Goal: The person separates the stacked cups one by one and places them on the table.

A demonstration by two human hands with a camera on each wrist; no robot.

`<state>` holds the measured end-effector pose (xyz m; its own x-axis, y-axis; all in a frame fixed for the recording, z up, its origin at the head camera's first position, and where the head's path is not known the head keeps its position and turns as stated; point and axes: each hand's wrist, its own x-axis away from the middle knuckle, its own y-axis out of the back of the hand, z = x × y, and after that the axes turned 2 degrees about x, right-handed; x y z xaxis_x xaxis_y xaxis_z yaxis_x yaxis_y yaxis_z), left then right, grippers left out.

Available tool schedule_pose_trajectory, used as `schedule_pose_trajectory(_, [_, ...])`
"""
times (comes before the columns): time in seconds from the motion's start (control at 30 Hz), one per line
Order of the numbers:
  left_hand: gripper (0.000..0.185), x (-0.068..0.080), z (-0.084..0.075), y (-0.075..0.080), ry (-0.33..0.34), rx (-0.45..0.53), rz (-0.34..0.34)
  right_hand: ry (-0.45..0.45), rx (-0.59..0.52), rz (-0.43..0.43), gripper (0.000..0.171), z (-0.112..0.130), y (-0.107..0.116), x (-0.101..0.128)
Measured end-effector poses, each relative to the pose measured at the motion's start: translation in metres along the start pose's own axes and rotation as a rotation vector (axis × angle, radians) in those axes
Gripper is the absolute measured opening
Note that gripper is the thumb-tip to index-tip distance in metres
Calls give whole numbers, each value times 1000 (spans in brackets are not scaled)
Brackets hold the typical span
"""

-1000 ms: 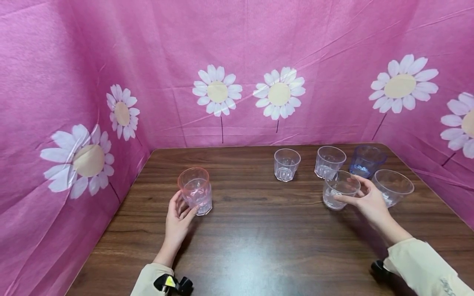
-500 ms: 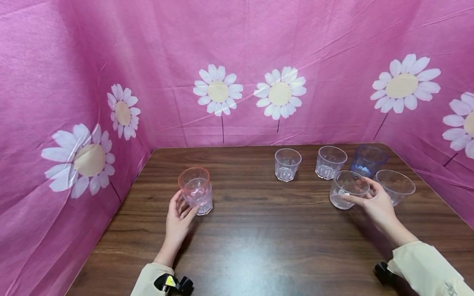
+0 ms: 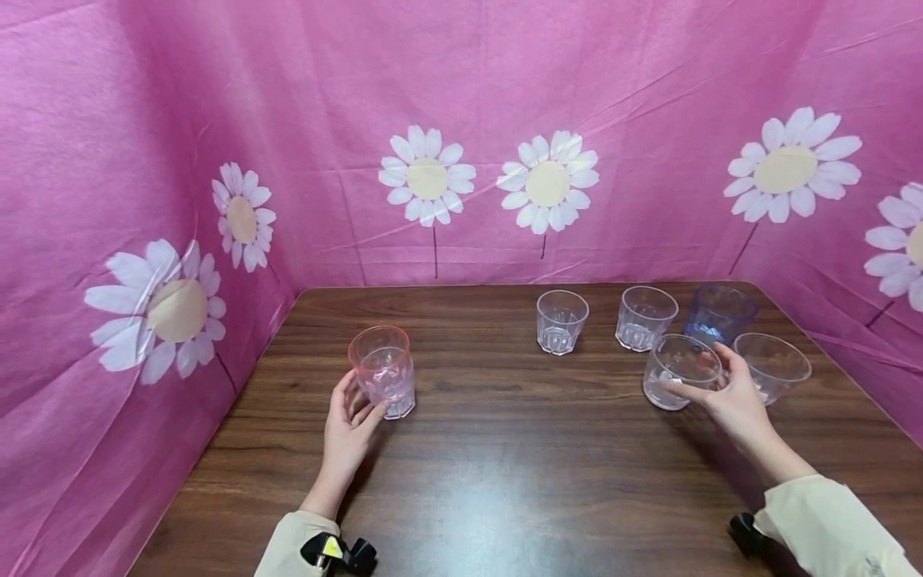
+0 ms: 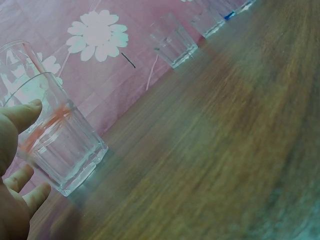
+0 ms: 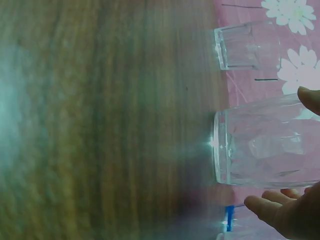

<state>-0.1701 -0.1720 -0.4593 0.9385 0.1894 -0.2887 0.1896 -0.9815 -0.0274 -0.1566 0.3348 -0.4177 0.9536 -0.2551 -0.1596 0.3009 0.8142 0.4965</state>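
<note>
The right wrist view cuts off most of the right hand (image 3: 728, 393), and the clear tumbler (image 3: 678, 373) it curls round is blurred there. Since a second ago this tumbler has slid right, now just beside the wide clear cup (image 3: 773, 365) behind the fingers. The left hand (image 3: 348, 421) holds a pink-rimmed faceted tumbler (image 3: 383, 381), upright on the wooden table (image 3: 505, 465).

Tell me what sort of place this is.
Probably a staged recording booth, not a lived-in room: a pink daisy-print cloth backdrop walls in a dark wood-grain table on three sides, and the table holds only plastic tumblers, such as the blue-tinted tumbler.
</note>
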Motion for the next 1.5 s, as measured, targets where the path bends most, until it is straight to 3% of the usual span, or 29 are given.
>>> schedule_pose_trajectory(0.37, [69, 1, 0, 0, -6, -3, 1, 58, -2, -61, 104, 17, 5, 3])
schedule_pose_trajectory(0.8, [69, 0, 0, 0, -1, 4, 7, 235, 31, -129, 98, 51, 0, -5])
schedule_pose_trajectory(1.07, [69, 0, 1, 1, 1, 3, 8, 339, -26, -90, 97, 74, -24, -10])
schedule_pose_trajectory(1.5, [69, -1, 2, 1, -18, 10, 10, 375, -155, 44, 94, 109, -71, -11])
